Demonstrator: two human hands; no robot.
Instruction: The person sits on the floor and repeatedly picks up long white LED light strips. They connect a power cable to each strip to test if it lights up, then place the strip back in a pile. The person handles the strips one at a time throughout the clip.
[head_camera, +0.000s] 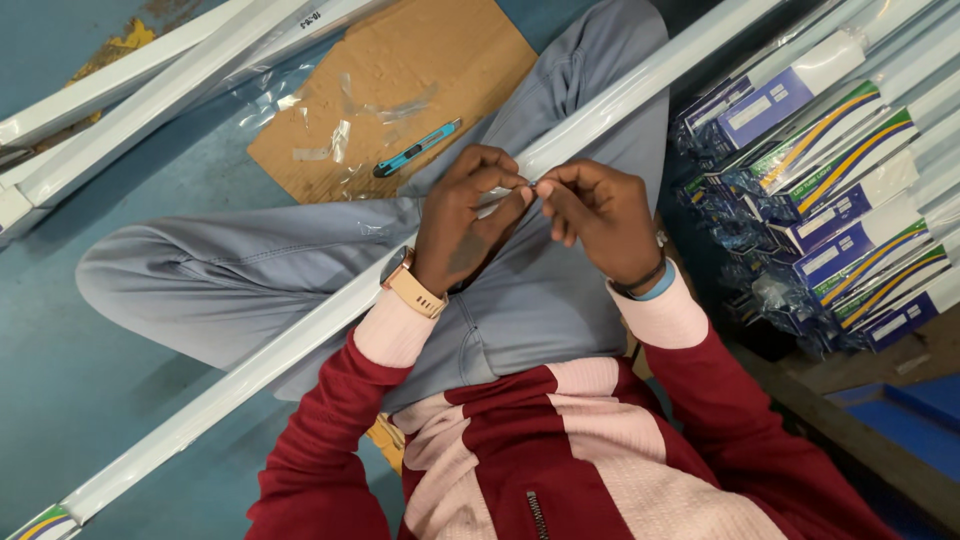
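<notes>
I sit cross-legged on a blue floor with a long white tube light fitting lying across my lap. My left hand rests over the fitting with its fingertips pinched at a small piece near the tube. Close beside it, my right hand pinches the same tiny item; what it is stays too small to tell. Fingertips of both hands meet just above the fitting's middle. A watch sits on my left wrist, bands on my right.
A blue utility knife lies on a flat cardboard sheet beyond my knee. More white fittings lie at the top left. Stacked boxed tubes in plastic wrap fill the right side.
</notes>
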